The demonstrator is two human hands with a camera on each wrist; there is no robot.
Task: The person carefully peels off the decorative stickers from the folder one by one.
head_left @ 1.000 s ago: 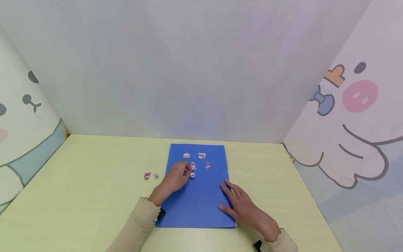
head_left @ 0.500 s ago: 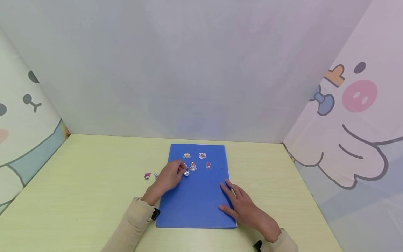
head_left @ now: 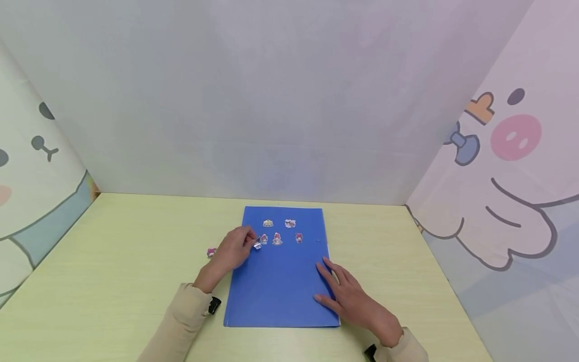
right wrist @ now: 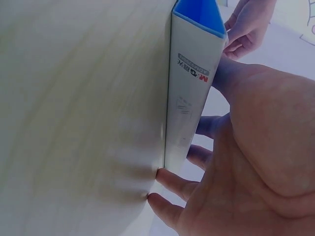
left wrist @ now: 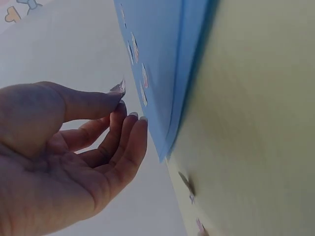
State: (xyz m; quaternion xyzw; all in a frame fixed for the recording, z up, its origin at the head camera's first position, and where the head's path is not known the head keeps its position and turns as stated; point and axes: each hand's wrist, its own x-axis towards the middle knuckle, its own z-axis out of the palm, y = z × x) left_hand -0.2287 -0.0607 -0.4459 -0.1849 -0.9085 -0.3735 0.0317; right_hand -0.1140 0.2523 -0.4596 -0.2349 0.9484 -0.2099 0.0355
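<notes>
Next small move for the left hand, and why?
I'd probably lower the left hand and press the small silvery-white cutout onto the blue rectangular folder. It's pinched just above the folder's cover, near the left edge, while other small printed cutouts lie on that cover, and the right hand rests at the folder's right edge, which may help steady it.

The left sleeve (head_left: 176, 317) and the right sleeve (head_left: 404, 347) were of plain beige colour, slightly puffy in shape, and a small black piece (head_left: 214, 305) was visible beside each of them.
</notes>
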